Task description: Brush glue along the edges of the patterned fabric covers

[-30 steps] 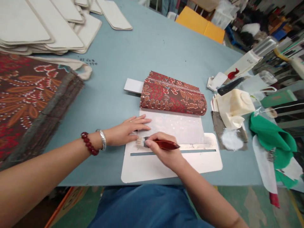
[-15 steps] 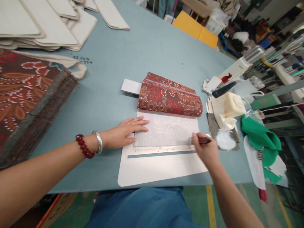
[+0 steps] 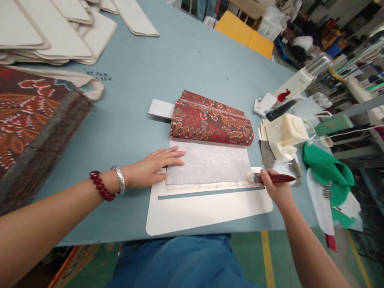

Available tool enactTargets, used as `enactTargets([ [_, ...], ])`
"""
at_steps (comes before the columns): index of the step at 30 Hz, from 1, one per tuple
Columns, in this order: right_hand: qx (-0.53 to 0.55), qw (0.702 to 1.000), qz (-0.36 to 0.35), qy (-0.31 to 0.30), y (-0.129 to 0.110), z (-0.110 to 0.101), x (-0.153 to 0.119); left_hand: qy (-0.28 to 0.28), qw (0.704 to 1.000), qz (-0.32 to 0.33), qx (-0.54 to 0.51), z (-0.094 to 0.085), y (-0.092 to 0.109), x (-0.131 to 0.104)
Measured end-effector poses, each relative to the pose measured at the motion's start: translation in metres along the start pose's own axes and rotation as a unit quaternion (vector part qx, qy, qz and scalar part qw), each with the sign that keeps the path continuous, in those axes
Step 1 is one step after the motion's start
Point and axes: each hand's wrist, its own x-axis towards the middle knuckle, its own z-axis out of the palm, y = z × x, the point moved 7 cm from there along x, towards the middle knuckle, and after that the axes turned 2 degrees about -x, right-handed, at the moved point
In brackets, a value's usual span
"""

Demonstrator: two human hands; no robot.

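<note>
With fingers spread, my left hand (image 3: pixel 153 167) lies flat on the left edge of a pale grey sheet (image 3: pixel 210 164) that looks wet and has white specks. My right hand (image 3: pixel 276 188) grips a paintbrush (image 3: pixel 277 178) with a dark red handle, its pale bristles at the sheet's right edge. Under the sheet is a white board (image 3: pixel 207 210) with a long narrow slot. A folded floral fabric piece (image 3: pixel 210 120), brown and red, covers the sheet's far side. From its left end a white strip (image 3: pixel 161 108) sticks out.
On the left lie a stack of floral fabric (image 3: pixel 33 120) and a pile of white boards (image 3: pixel 60 32). To the right are a cut cream plastic jug (image 3: pixel 286 132) beside white paste (image 3: pixel 282 167), a green cloth (image 3: pixel 328 170) and a white device (image 3: pixel 295 84). The blue table's (image 3: pixel 120 216) front edge is before me.
My right hand has moved right with the paintbrush, from the sheet's right part to its right edge, and the brush now points left. My left hand stays on the sheet. The view has shifted slightly.
</note>
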Motion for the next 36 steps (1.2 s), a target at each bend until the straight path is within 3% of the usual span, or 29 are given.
enactTargets([
  [1,-0.008,1.000,-0.015,0.005,-0.002,-0.002,0.001,0.001,1.000,-0.003,0.002,0.000,0.000,0.000],
  [3,-0.008,0.998,-0.068,0.002,-0.036,0.017,-0.001,0.000,1.000,-0.007,0.006,0.001,0.000,0.000],
  [8,0.104,0.964,-0.234,-0.074,-0.189,0.114,-0.027,-0.011,1.000,-0.007,0.004,0.001,0.001,0.002],
  [10,0.168,0.946,-0.259,-0.103,-0.211,0.128,-0.033,-0.012,1.000,-0.006,0.002,0.000,0.000,0.002],
  [12,0.190,0.953,-0.205,-0.117,-0.179,0.120,-0.027,-0.013,1.000,-0.002,0.005,0.000,0.000,0.001],
  [14,0.174,0.973,-0.094,-0.118,-0.105,0.094,-0.014,-0.014,1.000,0.001,0.011,0.000,0.000,0.001],
  [17,0.122,0.988,0.053,-0.079,0.016,0.034,-0.001,-0.004,1.000,0.002,0.027,-0.001,0.003,0.000],
  [19,0.106,0.987,0.094,-0.075,0.060,0.004,0.001,0.022,0.998,0.009,0.050,-0.003,0.010,0.002],
  [20,0.118,0.985,0.103,-0.072,0.067,-0.004,0.001,0.038,0.997,0.017,0.063,-0.005,0.014,0.004],
  [21,0.146,0.981,0.105,-0.068,0.065,-0.008,0.000,0.054,0.995,0.025,0.075,-0.007,0.019,0.006],
  [23,0.232,0.967,0.090,-0.058,0.040,0.000,-0.003,0.077,0.992,0.040,0.087,-0.010,0.028,0.014],
  [27,0.323,0.941,0.000,-0.102,-0.044,0.059,-0.007,0.081,0.993,0.061,0.064,-0.013,0.034,0.032],
  [30,0.250,0.954,-0.097,-0.137,-0.094,0.105,-0.008,0.076,0.994,0.069,0.027,-0.018,0.033,0.040],
  [32,0.157,0.966,-0.153,-0.139,-0.116,0.123,-0.009,0.080,0.995,0.057,0.012,-0.023,0.031,0.042],
  [36,-0.005,0.967,-0.218,-0.133,-0.126,0.135,-0.015,0.099,0.994,-0.028,0.018,-0.031,0.025,0.044],
])
